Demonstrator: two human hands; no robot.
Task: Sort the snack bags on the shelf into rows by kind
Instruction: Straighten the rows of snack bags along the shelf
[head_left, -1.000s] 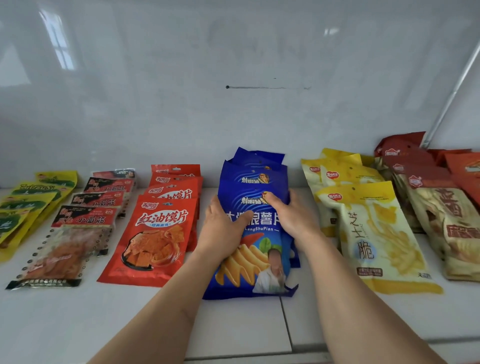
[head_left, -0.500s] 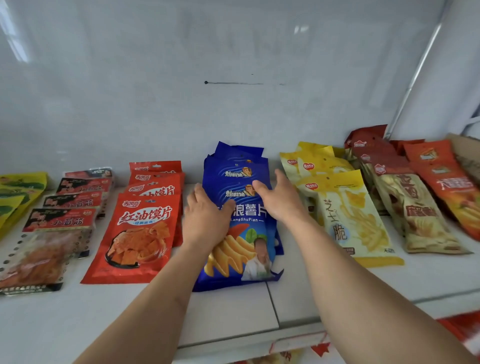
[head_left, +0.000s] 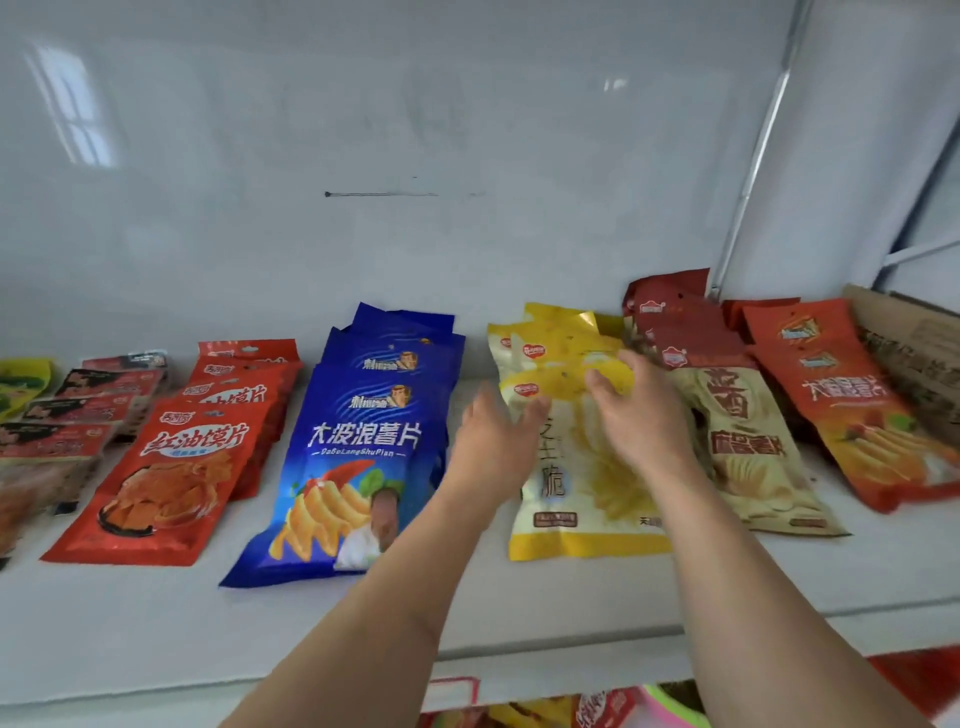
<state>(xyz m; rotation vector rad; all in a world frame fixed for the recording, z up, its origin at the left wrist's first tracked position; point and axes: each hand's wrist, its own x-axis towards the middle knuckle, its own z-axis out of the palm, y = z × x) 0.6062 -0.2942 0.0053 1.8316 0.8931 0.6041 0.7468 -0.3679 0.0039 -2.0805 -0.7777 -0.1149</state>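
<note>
Head view: both hands (head_left: 566, 431) over yellow bags (head_left: 582, 499).

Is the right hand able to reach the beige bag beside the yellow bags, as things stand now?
Probably yes. The right hand hovers open over the yellow bags, and the beige bag lies right beside it with its front uncovered; nothing stands between them.

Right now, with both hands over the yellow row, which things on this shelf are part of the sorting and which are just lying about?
Part of the job:
yellow bags, under the left hand and right hand
blue bags
red bags
beige bags
orange-red bags
dark-topped clear bags
green-yellow bags

Just lying about:
cardboard box, far right
packets below the shelf
</note>
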